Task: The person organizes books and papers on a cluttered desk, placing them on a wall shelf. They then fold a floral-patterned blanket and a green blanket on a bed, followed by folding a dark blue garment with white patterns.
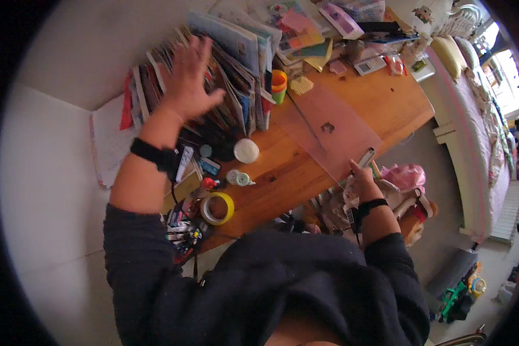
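Observation:
My left hand (190, 81) is raised over a row of upright books and magazines (213, 86) at the left back of the wooden desk. Its fingers are spread and slightly blurred; whether they touch the books I cannot tell. At the desk's front edge on the right, my right hand (361, 180) is closed round a slim grey-white object (367, 155), too small to name. Beneath and beyond that object lies a translucent pink sheet (340, 124) with a small dark mark (327, 127) on it.
Yellow tape (230, 209), a round white lid (246, 150) and a correction tape (240, 178) lie near the left front. Stacked orange and green cups (278, 86) stand beside the books. A calculator (370, 65) lies at the back. A pink bag (406, 176) is right of my right hand.

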A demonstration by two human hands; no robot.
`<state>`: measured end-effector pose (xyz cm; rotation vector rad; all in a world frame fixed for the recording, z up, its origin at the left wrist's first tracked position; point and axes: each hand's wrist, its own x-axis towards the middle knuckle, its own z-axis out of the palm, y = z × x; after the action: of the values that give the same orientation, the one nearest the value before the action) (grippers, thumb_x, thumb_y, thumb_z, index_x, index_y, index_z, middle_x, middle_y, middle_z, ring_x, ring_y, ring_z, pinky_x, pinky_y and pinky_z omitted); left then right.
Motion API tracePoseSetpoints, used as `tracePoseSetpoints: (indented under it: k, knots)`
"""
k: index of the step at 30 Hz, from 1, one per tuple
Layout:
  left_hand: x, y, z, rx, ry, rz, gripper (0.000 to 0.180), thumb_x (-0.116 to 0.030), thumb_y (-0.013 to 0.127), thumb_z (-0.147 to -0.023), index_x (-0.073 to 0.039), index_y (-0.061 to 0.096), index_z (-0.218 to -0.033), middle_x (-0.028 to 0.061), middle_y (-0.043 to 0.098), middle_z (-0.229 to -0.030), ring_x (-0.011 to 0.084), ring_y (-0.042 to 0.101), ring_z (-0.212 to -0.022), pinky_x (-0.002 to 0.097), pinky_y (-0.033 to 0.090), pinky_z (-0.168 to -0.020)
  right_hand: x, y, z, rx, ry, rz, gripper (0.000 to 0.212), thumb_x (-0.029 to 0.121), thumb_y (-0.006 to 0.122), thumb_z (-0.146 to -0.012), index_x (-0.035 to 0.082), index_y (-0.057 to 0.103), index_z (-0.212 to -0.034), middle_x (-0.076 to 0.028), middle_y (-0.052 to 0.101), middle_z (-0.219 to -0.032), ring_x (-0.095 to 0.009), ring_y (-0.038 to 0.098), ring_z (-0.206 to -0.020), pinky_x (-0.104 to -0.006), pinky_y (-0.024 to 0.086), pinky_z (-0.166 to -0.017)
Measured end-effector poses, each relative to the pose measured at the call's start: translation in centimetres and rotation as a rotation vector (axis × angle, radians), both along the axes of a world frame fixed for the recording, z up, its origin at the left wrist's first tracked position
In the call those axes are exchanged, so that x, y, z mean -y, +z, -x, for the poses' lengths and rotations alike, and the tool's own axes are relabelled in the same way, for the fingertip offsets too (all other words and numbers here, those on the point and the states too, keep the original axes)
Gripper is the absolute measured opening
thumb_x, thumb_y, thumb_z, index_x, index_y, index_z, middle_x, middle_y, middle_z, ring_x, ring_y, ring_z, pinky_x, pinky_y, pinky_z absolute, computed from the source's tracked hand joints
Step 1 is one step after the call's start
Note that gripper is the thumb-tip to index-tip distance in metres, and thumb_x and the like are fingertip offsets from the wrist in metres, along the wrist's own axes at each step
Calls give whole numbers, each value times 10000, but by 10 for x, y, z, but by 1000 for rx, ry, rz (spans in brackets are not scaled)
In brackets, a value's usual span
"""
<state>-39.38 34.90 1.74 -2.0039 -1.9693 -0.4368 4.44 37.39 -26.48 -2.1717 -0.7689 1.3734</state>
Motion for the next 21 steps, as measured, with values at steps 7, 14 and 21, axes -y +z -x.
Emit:
tracePoseSetpoints:
  k: [7, 14, 21]
  knots:
    - [-4, -32, -68, -291, -187, 66, 570, -500, 627, -695, -247, 533, -1196, 33, 335, -1374, 323, 255, -1277, 680, 133, -955, 20, -1, 7, -661, -204, 55, 230, 239, 702, -747, 93, 565, -861, -18, 531, -751, -190, 518, -641, -344, 421, -519]
    - [-24, -36, -54, -280, -24, -41, 116, -308, 582, -777, -196, 605, -800, 37, 514, -1081, 297, 386, -1193, 693, 155, -938, 15, -9, -2, -690, -226, 148, 102, 202, 583, -848, 115, 553, -892, -11, 517, -795, -196, 510, -765, -410, 444, -589]
    - [-21, -41, -63, -362, 57, -130, 121, -301, 620, -756, -205, 609, -828, 18, 420, -1197, 299, 296, -1250, 715, 167, -907, 27, 18, -6, -359, 68, -186, 315, 192, 623, -791, 43, 528, -1052, -94, 576, -936, -260, 568, -853, -362, 456, -705]
